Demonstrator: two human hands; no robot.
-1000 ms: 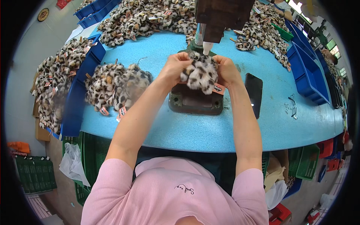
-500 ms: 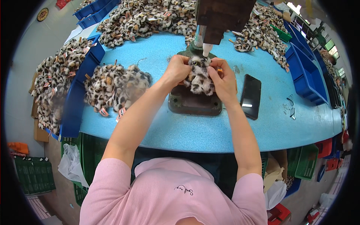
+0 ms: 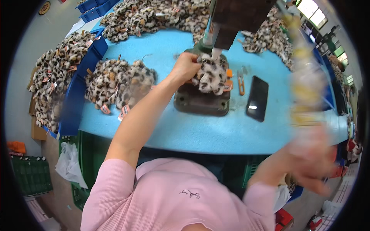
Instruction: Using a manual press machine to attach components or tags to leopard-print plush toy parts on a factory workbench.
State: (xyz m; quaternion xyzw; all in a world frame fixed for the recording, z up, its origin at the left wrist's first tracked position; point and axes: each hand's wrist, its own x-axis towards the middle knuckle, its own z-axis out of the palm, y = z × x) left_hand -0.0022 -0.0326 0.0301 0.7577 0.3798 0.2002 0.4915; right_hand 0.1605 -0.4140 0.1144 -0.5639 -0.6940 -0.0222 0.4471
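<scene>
My left hand [image 3: 187, 68] is closed on the upper left edge of a spotted furry plush toy piece [image 3: 211, 79], cream with black and brown patches. The piece lies under the white tip [image 3: 216, 52] of a dark press [image 3: 237, 17], over its metal base [image 3: 200, 104]. An orange-and-white tag [image 3: 227, 86] sticks out at its right side. My right hand [image 3: 314, 159] is off at the right, past the table's front edge, badly smeared by motion. Above it, touching or overlapping it, stretches a long blurred yellow-and-white thing [image 3: 308, 84]; its kind I cannot make out.
Orange-handled snips [image 3: 241, 84] and a black phone [image 3: 257, 99] lie right of the press. Piles of spotted plush pieces [image 3: 115, 84] are at left and along the back [image 3: 154, 17]. A blue bin [image 3: 77, 92] edges the left side, with green crates [image 3: 32, 175] below.
My right hand has let go of the plush piece and swung right and toward me. The piece's eyes no longer show. The yellow-and-white blurred thing has come into view at the right.
</scene>
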